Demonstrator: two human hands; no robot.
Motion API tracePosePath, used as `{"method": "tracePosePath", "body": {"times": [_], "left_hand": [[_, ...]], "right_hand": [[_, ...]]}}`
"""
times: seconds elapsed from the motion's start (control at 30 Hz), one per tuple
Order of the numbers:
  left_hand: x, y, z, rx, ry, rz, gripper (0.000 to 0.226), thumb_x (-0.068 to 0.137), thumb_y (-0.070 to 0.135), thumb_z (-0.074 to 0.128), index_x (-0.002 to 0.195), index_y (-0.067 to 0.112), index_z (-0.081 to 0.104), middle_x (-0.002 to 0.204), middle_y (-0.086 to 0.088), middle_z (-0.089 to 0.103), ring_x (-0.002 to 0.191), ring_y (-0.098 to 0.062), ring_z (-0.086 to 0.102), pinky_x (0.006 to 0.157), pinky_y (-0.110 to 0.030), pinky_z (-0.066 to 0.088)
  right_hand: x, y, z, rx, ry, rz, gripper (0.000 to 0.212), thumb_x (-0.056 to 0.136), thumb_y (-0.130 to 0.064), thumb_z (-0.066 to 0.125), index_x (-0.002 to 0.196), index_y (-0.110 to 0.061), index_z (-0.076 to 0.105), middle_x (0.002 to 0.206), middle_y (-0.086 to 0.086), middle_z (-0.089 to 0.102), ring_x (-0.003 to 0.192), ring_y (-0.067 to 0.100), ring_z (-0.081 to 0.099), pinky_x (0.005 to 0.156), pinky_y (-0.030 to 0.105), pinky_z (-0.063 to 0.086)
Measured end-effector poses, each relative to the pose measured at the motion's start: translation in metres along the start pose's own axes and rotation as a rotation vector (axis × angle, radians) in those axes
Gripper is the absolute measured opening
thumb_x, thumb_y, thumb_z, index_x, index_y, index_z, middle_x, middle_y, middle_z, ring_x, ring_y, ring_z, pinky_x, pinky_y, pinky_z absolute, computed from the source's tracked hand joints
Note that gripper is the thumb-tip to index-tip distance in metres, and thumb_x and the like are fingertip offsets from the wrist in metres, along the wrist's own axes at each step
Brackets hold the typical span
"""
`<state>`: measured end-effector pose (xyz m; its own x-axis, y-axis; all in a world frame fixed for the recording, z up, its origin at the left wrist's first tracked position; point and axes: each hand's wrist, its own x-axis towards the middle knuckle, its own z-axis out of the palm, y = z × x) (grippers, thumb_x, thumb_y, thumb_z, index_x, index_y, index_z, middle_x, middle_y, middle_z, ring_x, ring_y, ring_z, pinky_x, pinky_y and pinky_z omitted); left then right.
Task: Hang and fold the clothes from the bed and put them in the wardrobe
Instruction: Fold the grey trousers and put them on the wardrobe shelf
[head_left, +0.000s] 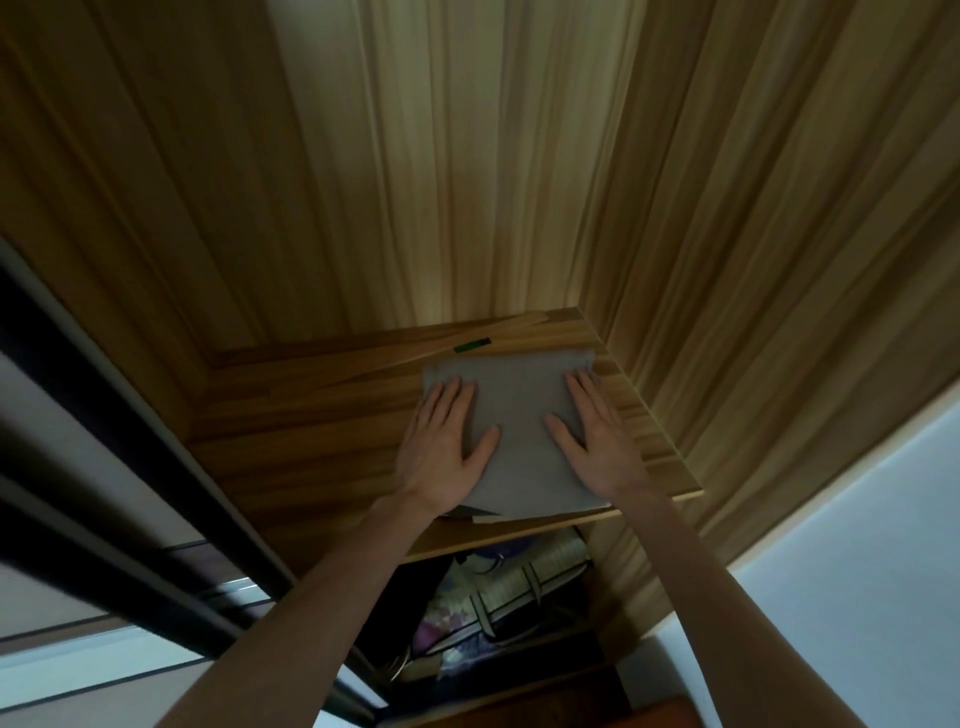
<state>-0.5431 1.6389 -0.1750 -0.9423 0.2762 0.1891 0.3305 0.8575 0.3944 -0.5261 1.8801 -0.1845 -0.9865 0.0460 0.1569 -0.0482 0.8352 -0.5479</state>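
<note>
A folded grey garment (517, 426) lies flat on a wooden wardrobe shelf (311, 431), toward the shelf's right side, its near edge slightly over the shelf's front. My left hand (447, 436) rests flat on the garment's left edge with straight fingers. On its right edge lies my right hand (592, 431), flat too, thumb pointing inward. Neither hand curls round the cloth.
Wooden wardrobe walls (727, 208) rise behind and to the right of the shelf. Thin wooden slats with a green tag (470, 345) lie at the shelf's back. Below the shelf sits a compartment with bags and patterned items (498, 597). A dark sliding-door frame (130, 441) runs on the left.
</note>
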Motion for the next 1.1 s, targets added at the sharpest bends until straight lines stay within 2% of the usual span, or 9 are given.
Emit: {"method": "tracePosePath", "body": {"times": [0.17, 0.3, 0.4, 0.53, 0.7, 0.8, 0.9, 1.0, 1.1], "left_hand": [[-0.029, -0.010, -0.040, -0.019, 0.149, 0.087, 0.069, 0.105, 0.061, 0.031, 0.161, 0.020, 0.029, 0.167, 0.000, 0.030, 0.155, -0.017, 0.022, 0.129, -0.038, 0.015], [-0.054, -0.015, -0.078, 0.019, 0.285, 0.168, 0.061, 0.107, 0.050, 0.041, 0.159, 0.017, 0.034, 0.165, 0.000, 0.035, 0.156, -0.015, 0.020, 0.129, -0.044, 0.017], [-0.080, -0.019, -0.109, 0.011, 0.386, 0.277, 0.059, 0.106, 0.039, 0.050, 0.158, 0.013, 0.037, 0.165, -0.002, 0.035, 0.157, -0.017, 0.018, 0.128, -0.047, 0.017], [-0.117, -0.021, -0.146, 0.033, 0.473, 0.388, 0.060, 0.104, 0.033, 0.056, 0.157, 0.011, 0.038, 0.166, -0.004, 0.031, 0.158, -0.019, 0.018, 0.128, -0.048, 0.017], [-0.166, -0.038, -0.201, 0.011, 0.639, 0.464, 0.060, 0.100, 0.026, 0.063, 0.153, 0.005, 0.044, 0.163, -0.011, 0.037, 0.156, -0.027, 0.024, 0.127, -0.052, 0.020], [-0.197, -0.057, -0.235, 0.003, 0.713, 0.532, 0.056, 0.100, 0.021, 0.062, 0.150, 0.002, 0.046, 0.161, -0.015, 0.039, 0.154, -0.031, 0.028, 0.124, -0.055, 0.026], [-0.223, -0.074, -0.266, 0.024, 0.782, 0.599, 0.055, 0.099, 0.018, 0.061, 0.149, 0.002, 0.045, 0.160, -0.016, 0.039, 0.154, -0.033, 0.029, 0.124, -0.057, 0.025], [-0.239, -0.088, -0.291, 0.055, 0.865, 0.549, 0.059, 0.099, 0.017, 0.061, 0.151, -0.001, 0.041, 0.162, -0.018, 0.035, 0.155, -0.034, 0.026, 0.124, -0.058, 0.022], [-0.245, -0.102, -0.302, 0.140, 0.891, 0.378, 0.066, 0.101, 0.023, 0.058, 0.156, -0.003, 0.032, 0.167, -0.019, 0.024, 0.158, -0.032, 0.017, 0.126, -0.058, 0.017]], "right_hand": [[-0.029, -0.022, -0.012, -0.033, 0.180, -0.045, 0.076, 0.104, -0.063, 0.036, 0.165, -0.021, 0.019, 0.172, -0.001, 0.017, 0.157, 0.018, 0.017, 0.128, 0.047, 0.020], [-0.047, -0.059, -0.011, -0.022, 0.214, -0.110, 0.080, 0.102, -0.069, 0.027, 0.163, -0.017, 0.026, 0.169, 0.001, 0.028, 0.156, 0.017, 0.021, 0.126, 0.048, 0.023], [-0.061, -0.095, -0.008, -0.042, 0.231, -0.185, 0.078, 0.104, -0.069, 0.026, 0.163, -0.019, 0.025, 0.169, -0.001, 0.027, 0.157, 0.015, 0.018, 0.128, 0.047, 0.020], [-0.082, -0.152, -0.007, -0.022, 0.283, -0.258, 0.072, 0.106, -0.062, 0.033, 0.165, -0.022, 0.020, 0.170, -0.006, 0.022, 0.158, 0.009, 0.012, 0.129, 0.045, 0.015], [-0.117, -0.242, -0.007, 0.029, 0.375, -0.317, 0.069, 0.108, -0.058, 0.034, 0.164, -0.020, 0.022, 0.170, -0.004, 0.023, 0.158, 0.009, 0.013, 0.129, 0.046, 0.017], [-0.139, -0.297, -0.004, 0.059, 0.410, -0.352, 0.069, 0.108, -0.057, 0.035, 0.164, -0.019, 0.022, 0.171, -0.004, 0.022, 0.158, 0.010, 0.012, 0.128, 0.051, 0.020], [-0.159, -0.343, -0.003, 0.052, 0.426, -0.398, 0.068, 0.108, -0.054, 0.036, 0.165, -0.019, 0.020, 0.172, -0.004, 0.020, 0.159, 0.010, 0.010, 0.127, 0.053, 0.020], [-0.175, -0.382, -0.003, 0.013, 0.457, -0.415, 0.069, 0.109, -0.053, 0.037, 0.165, -0.019, 0.018, 0.172, -0.003, 0.017, 0.159, 0.010, 0.008, 0.127, 0.053, 0.019], [-0.187, -0.412, 0.001, -0.022, 0.526, -0.423, 0.069, 0.109, -0.050, 0.039, 0.165, -0.018, 0.017, 0.172, -0.001, 0.016, 0.159, 0.012, 0.009, 0.128, 0.051, 0.017]]}}
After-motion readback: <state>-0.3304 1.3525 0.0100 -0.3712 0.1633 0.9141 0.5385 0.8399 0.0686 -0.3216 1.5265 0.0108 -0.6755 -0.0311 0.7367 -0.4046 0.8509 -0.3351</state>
